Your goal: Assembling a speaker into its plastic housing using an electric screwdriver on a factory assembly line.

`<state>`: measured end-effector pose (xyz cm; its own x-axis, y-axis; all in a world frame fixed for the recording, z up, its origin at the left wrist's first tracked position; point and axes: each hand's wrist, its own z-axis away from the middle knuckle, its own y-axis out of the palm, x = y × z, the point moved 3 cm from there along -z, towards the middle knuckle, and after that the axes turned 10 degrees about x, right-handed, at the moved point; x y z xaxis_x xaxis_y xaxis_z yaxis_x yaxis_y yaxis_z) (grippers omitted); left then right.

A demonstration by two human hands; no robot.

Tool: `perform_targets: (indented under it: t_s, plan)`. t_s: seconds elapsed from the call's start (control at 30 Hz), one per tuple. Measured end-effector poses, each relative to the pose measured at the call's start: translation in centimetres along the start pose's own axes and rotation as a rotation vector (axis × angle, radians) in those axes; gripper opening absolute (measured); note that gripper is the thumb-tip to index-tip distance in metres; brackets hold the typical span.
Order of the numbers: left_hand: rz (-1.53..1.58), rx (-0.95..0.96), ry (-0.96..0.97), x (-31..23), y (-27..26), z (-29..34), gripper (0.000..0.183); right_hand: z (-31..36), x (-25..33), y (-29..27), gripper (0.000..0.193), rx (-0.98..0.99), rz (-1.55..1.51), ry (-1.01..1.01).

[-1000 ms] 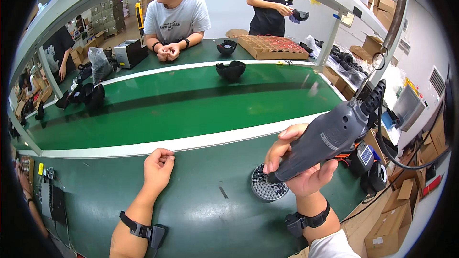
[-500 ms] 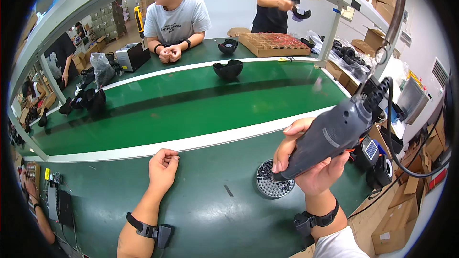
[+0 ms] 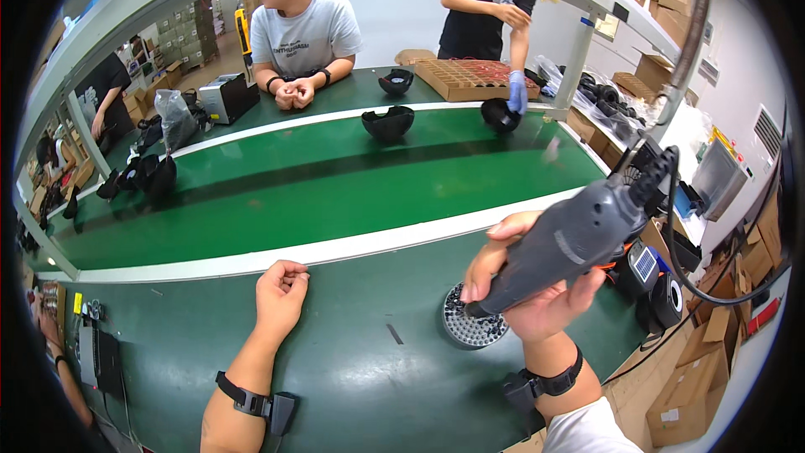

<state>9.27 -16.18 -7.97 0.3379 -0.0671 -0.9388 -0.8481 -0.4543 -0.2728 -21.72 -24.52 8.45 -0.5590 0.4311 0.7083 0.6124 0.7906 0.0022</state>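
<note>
My right hand [image 3: 537,312] is wrapped around a dark grey electric screwdriver [image 3: 558,243], which slants down to the left. Its tip end is over a round grey dish [image 3: 482,337] with rows of small holes and little black screws [image 3: 457,306] scattered on it. Whether the tip touches a screw cannot be made out. Resting on the green table near the white rail, my left hand [image 3: 281,295] has its fingers curled in, with nothing showing between them. Each wrist wears a black strap with a small box.
Beyond the white rail [image 3: 335,258] runs a green conveyor belt [image 3: 335,193] carrying black bowl-shaped shells [image 3: 388,124]. A co-worker's blue-gloved hand [image 3: 517,94] touches one shell [image 3: 500,116]. Another person leans opposite. The screwdriver's cable [image 3: 683,260] hangs at right; black devices [image 3: 662,294] stand beside it.
The co-worker at the back right has brought a black shell down onto the belt. My right hand keeps its hold on the screwdriver over the dish; my left hand stays curled.
</note>
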Motion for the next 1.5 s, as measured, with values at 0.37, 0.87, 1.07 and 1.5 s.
perform_targets:
  t_s: [0.37,0.87,1.07,1.5]
  plan:
    - [-0.012,-0.001,0.013,-0.5,0.2,0.2,0.008,0.4,1.0,-2.6,0.086,0.015,0.091,-0.075]
    - [-0.046,0.003,-0.019,-0.6,0.1,0.3,0.009,-0.5,0.9,-2.1,0.084,-0.028,0.054,-0.078]
    - [-0.079,0.021,-0.052,-1.3,0.2,0.4,0.008,-0.3,0.5,-2.6,0.083,-0.015,0.049,-0.087]
    - [-0.091,0.024,-0.021,-1.1,0.2,0.5,0.009,-0.5,0.1,-1.9,0.083,0.037,0.017,-0.050]
